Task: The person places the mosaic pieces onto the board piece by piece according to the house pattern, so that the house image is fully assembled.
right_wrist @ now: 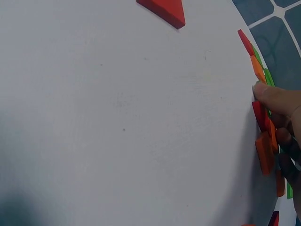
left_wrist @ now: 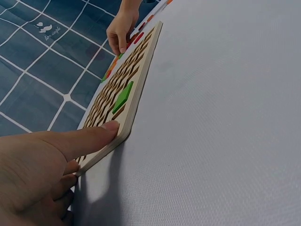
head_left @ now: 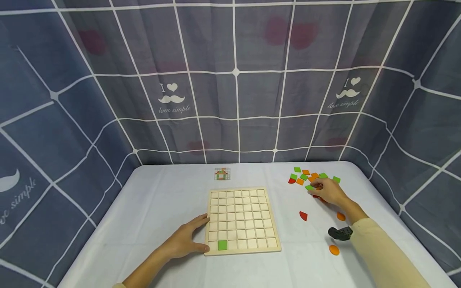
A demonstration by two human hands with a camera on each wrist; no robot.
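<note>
Wooden grid board (head_left: 236, 225) lies flat on the white cloth (head_left: 162, 196), a green square (head_left: 222, 245) seated at its seven o'clock and a small pattern card (head_left: 222, 174) beyond it at eleven. Left hand (head_left: 184, 241) touches its edge at eight o'clock, thumb and fingers spread apart; right hand (head_left: 327, 191) bends over the coloured pieces (head_left: 304, 177) at two o'clock, and whether its fingertips pinch one I cannot tell
</note>
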